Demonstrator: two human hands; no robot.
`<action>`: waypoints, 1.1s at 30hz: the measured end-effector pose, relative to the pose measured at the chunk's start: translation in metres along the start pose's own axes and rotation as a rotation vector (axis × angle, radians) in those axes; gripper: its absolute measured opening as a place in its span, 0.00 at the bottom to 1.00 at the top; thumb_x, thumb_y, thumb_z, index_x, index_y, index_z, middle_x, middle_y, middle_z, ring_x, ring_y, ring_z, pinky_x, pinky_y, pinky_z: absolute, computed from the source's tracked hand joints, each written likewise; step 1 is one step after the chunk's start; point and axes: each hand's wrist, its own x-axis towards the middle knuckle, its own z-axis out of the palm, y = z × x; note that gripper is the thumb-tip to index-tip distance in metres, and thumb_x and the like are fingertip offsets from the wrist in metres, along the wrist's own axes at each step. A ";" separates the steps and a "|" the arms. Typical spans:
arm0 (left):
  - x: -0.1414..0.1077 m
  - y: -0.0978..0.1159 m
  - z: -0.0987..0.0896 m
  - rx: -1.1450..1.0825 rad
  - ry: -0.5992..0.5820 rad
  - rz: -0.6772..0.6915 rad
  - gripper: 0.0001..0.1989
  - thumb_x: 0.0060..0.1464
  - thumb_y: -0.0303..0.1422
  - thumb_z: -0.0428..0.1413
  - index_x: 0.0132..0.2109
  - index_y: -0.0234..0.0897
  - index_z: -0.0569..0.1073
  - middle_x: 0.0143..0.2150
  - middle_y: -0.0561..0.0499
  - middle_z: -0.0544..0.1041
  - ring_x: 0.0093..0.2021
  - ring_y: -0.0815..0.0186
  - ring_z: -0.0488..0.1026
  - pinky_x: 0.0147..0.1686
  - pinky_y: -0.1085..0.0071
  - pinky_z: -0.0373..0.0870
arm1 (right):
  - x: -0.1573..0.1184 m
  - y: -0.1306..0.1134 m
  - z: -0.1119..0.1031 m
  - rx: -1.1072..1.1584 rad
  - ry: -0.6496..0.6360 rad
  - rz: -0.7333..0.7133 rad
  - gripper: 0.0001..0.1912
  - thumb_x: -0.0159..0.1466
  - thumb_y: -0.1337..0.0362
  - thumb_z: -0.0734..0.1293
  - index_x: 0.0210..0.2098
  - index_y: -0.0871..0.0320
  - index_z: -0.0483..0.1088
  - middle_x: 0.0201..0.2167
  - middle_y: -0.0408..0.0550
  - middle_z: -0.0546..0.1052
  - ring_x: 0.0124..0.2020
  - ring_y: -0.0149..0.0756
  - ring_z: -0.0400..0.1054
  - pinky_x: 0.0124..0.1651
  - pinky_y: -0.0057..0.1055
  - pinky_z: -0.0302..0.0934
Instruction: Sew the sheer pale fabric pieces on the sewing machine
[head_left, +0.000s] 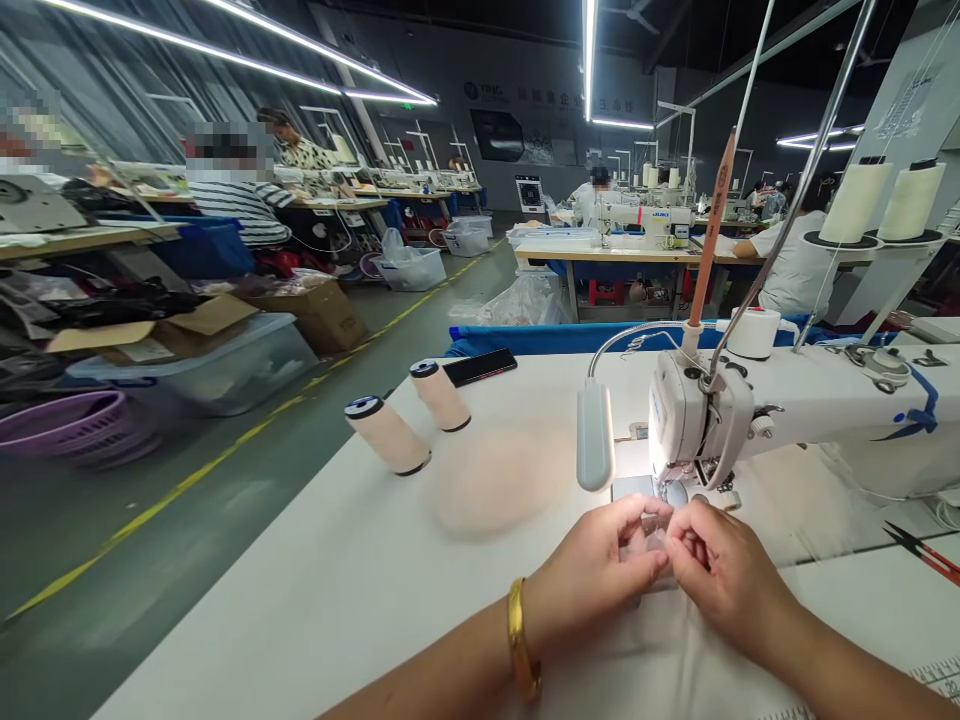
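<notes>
Just in front of the needle of a white sewing machine (679, 415), my two hands meet at the fingertips. My left hand (600, 560), with a gold bracelet at the wrist, pinches a small piece of pale sheer fabric (637, 543). Against its other side, my right hand (727, 570) is closed, thumb against curled fingers, apparently on the same fabric; its exact grip is partly hidden. A lit lamp (595, 437) hangs beside the needle area. Left of it on the table lies a blurred pale, thin, rounded patch (502, 485), which I cannot identify.
Two peach thread cones (390, 437) and a black phone (481, 368) are at the table's far left. Red-handled thread snips (926, 555) and a clear ruler (937, 675) lie to the right. A brown pencil (716, 225) stands on the machine. Other people sit at machines beyond.
</notes>
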 end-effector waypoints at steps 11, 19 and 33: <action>0.001 -0.004 0.004 0.011 0.027 -0.014 0.11 0.54 0.41 0.57 0.33 0.38 0.73 0.30 0.54 0.75 0.33 0.64 0.68 0.32 0.71 0.64 | 0.002 0.005 0.001 -0.022 0.033 0.014 0.09 0.68 0.60 0.61 0.31 0.52 0.64 0.23 0.39 0.71 0.25 0.35 0.65 0.29 0.30 0.56; 0.009 -0.017 0.017 0.540 0.276 0.220 0.11 0.56 0.31 0.53 0.27 0.39 0.62 0.34 0.49 0.70 0.34 0.61 0.67 0.34 0.66 0.65 | 0.009 0.015 0.008 -0.266 0.038 -0.002 0.10 0.64 0.68 0.60 0.27 0.52 0.57 0.22 0.41 0.69 0.26 0.37 0.64 0.31 0.31 0.53; -0.001 -0.029 0.021 0.883 0.267 0.579 0.11 0.64 0.23 0.53 0.32 0.38 0.72 0.37 0.49 0.78 0.34 0.61 0.69 0.35 0.64 0.64 | 0.010 0.023 -0.007 -0.362 -0.087 -0.152 0.11 0.70 0.70 0.59 0.32 0.54 0.67 0.31 0.45 0.72 0.28 0.36 0.66 0.31 0.30 0.56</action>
